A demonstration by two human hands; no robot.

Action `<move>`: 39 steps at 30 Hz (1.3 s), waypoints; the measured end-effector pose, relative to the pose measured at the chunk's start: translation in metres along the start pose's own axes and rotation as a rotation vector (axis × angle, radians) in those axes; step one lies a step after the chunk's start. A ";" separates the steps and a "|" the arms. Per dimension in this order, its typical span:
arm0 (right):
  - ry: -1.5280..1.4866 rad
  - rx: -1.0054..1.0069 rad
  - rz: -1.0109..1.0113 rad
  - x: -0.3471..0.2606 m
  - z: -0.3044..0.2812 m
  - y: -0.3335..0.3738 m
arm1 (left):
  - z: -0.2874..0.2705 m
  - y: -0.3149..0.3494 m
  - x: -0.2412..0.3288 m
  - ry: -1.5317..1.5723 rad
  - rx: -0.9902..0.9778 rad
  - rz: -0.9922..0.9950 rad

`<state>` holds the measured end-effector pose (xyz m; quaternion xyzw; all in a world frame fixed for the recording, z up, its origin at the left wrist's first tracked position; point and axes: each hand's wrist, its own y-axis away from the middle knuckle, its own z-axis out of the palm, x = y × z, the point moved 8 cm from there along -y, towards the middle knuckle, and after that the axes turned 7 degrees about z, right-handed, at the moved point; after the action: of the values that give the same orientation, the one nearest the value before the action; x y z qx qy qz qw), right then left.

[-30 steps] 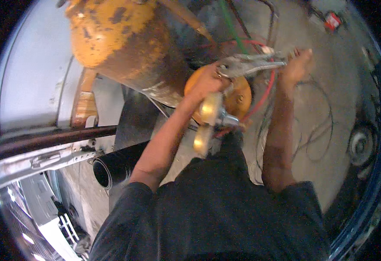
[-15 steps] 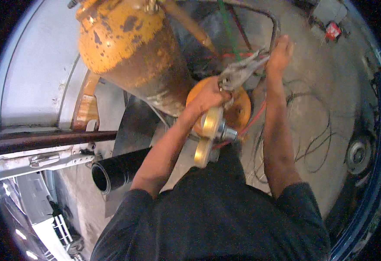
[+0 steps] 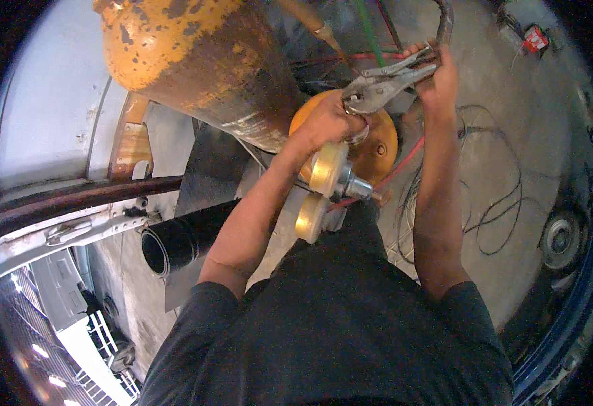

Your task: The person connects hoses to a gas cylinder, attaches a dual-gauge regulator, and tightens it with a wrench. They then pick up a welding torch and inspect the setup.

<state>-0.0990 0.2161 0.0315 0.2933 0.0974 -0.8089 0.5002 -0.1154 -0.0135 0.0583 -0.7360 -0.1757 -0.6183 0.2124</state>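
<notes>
Locking pliers (image 3: 377, 89) of bare metal reach between my two hands, jaws toward the left. My right hand (image 3: 440, 84) is wrapped around the ends of their handles. Right by the jaws, my left hand (image 3: 334, 123) is closed on what looks like the upper part of a gas regulator. Two round, gold-rimmed gauges (image 3: 328, 169) and a silver fitting (image 3: 354, 187) of that regulator hang just below the left hand. My fingers hide exactly what the jaws grip. Behind the hands shows a round orange end (image 3: 386, 150) of some vessel.
A large, worn yellow gas cylinder (image 3: 195, 74) leans at upper left. Beside it lies a black rolled sheet (image 3: 181, 240). Thin cables (image 3: 506, 203) loop over the floor on the right, and a red hose (image 3: 408, 157) runs behind my right forearm.
My right hand has gone from stretched fingers beside the plier handles to a grip around them. My view has shifted a little, moving the cylinder up and left in the picture.
</notes>
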 end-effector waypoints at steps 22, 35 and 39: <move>-0.439 -0.460 0.387 0.017 0.010 0.009 | -0.002 0.004 -0.018 0.065 0.185 -0.065; -0.010 -0.507 0.213 0.003 -0.029 0.007 | -0.015 0.023 -0.013 0.630 0.280 0.053; 0.546 -0.091 0.094 0.010 -0.099 0.029 | -0.018 0.022 -0.031 0.773 0.590 0.197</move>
<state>-0.0392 0.2396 -0.0505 0.4821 0.2510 -0.6705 0.5050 -0.1242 -0.0417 0.0285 -0.3744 -0.1811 -0.7471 0.5186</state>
